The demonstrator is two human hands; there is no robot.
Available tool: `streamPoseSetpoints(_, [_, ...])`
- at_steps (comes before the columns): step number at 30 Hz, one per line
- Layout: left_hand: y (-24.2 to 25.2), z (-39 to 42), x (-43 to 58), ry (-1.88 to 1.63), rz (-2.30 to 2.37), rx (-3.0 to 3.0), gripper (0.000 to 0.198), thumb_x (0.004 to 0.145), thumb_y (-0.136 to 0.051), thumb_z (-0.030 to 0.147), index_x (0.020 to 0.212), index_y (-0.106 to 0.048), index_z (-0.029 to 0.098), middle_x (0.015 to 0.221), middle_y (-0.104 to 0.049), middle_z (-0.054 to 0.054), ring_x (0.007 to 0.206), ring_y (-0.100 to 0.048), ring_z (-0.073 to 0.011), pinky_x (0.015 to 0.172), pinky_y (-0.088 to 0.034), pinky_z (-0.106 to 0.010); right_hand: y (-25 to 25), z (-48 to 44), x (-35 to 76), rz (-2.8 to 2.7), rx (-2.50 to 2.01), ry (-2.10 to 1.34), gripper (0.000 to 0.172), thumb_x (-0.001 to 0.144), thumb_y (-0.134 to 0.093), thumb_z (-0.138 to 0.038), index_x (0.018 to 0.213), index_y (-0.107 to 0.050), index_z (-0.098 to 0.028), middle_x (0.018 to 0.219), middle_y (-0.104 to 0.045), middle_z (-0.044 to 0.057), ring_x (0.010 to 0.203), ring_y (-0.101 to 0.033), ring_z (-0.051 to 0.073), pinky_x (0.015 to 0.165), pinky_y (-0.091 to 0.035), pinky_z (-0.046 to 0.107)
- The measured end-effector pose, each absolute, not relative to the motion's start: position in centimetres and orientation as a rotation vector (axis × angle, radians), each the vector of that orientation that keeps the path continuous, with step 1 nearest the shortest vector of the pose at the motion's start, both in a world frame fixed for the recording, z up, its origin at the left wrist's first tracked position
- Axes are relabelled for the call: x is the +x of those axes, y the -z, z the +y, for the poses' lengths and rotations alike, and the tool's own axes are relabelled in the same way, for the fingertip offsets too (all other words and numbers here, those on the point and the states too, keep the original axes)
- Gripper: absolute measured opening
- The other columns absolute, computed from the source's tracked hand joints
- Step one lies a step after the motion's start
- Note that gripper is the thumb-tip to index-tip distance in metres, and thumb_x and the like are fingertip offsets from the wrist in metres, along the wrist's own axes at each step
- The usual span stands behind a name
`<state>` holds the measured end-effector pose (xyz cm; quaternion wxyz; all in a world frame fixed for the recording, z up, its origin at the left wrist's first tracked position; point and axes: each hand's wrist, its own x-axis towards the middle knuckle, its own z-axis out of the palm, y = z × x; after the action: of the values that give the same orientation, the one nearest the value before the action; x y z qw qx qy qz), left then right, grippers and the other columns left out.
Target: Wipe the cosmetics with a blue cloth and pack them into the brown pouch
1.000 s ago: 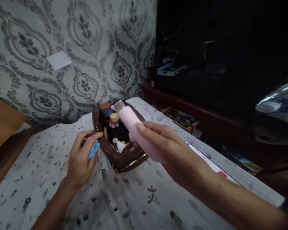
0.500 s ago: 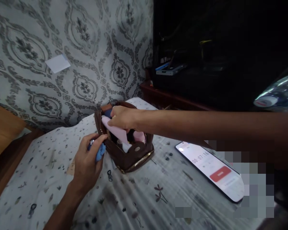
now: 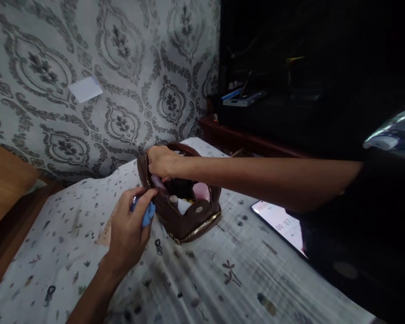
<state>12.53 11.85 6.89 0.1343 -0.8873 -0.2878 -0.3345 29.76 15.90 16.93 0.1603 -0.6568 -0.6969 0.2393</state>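
Observation:
A brown handbag (image 3: 189, 227) with a gold zipper stands open on the patterned bedsheet. My right hand (image 3: 162, 161) reaches down into its far left corner, the fingers hidden inside. A pink item (image 3: 201, 191), a small cylinder with a pale top (image 3: 173, 199) and a white item (image 3: 184, 206) show inside the bag. My left hand (image 3: 130, 222) is closed around a crumpled blue thing (image 3: 148, 214), perhaps cloth, its kind unclear. The fingertips of that hand touch the bag's left edge.
A phone (image 3: 286, 227) showing a timer lies at the right, partly covered by my dark sleeve. A brown paper piece (image 3: 105, 231) lies behind my left hand. A clear plastic bottle (image 3: 396, 135) is at the far right, and a patterned wall (image 3: 121, 81) rises behind the bed.
My right hand has moved left and deeper into the bag. The pink sheet-like piece beneath it is mostly out of sight. My left hand keeps the blue thing at the bag's edge.

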Motion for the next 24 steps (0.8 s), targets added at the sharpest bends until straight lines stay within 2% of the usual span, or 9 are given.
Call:
streamPoseSetpoints(4, [-7.0,11.8,12.6,0.978,-0.834,-2.57,0.044,0.09,-0.048,0.007,0.131,-0.054,0.021,0.117,-0.053,-0.012,0.108,-0.057,-0.0249,0.088,-0.051,-0.035,-16.0,16.1,31.2,-2.049,-1.83,-0.521,0.022,0.08,-0.062,-0.009,0.096,-0.076,-0.012,0.096,-0.077,0.012,0.085,-0.074,0.026,0.06,-0.055,0.025])
streamPoseSetpoints(7, [-7.1,11.8,12.7,0.988,-0.833,-2.577,0.045,0.09,-0.048,0.007,0.132,-0.054,0.022,0.117,-0.054,-0.011,0.109,-0.057,-0.0241,0.09,-0.051,-0.034,-15.5,15.7,32.0,-2.099,-1.794,-0.411,0.02,0.08,-0.063,-0.012,0.095,-0.076,-0.015,0.103,-0.076,0.01,0.098,-0.072,0.025,0.067,-0.052,0.023])
streamPoseSetpoints(12, [-7.0,11.8,12.7,0.987,-0.862,-2.581,0.045,0.09,-0.049,0.009,0.132,-0.056,0.022,0.119,-0.054,-0.012,0.11,-0.058,-0.0245,0.09,-0.051,-0.035,-16.0,14.6,33.3,-2.102,-1.717,-0.378,0.021,0.082,-0.058,-0.008,0.089,-0.076,-0.015,0.083,-0.074,0.006,0.081,-0.068,0.017,0.068,-0.046,0.023])
streamPoseSetpoints(18, [-7.3,11.7,12.7,1.074,-0.916,-2.709,0.04,0.094,-0.049,0.017,0.132,-0.058,0.024,0.121,-0.059,-0.011,0.113,-0.059,-0.0227,0.096,-0.05,-0.036,-16.2,12.7,36.0,-2.038,-1.667,-0.287,0.017,0.084,-0.059,-0.011,0.077,-0.076,-0.012,0.065,-0.064,0.0,0.068,-0.057,0.012,0.064,-0.038,0.022])
streamPoseSetpoints(21, [-8.2,12.2,11.5,1.226,-1.072,-2.813,0.037,0.095,-0.051,0.026,0.131,-0.059,0.023,0.117,-0.066,-0.007,0.109,-0.063,-0.0206,0.097,-0.051,-0.034,-15.9,11.2,37.1,-1.98,-1.678,-0.292,0.017,0.084,-0.059,-0.015,0.079,-0.076,-0.012,0.065,-0.063,0.001,0.066,-0.055,0.012,0.064,-0.038,0.025])
streamPoseSetpoints(24, [-8.9,13.6,8.7,1.421,-1.482,-2.678,0.035,0.09,-0.055,0.036,0.119,-0.064,0.02,0.109,-0.069,-0.006,0.099,-0.065,-0.0209,0.089,-0.054,-0.034,-15.6,9.3,37.6,-1.922,-1.594,-0.316,0.017,0.085,-0.061,-0.022,0.08,-0.075,-0.014,0.072,-0.067,0.002,0.07,-0.058,0.015,0.065,-0.04,0.027])
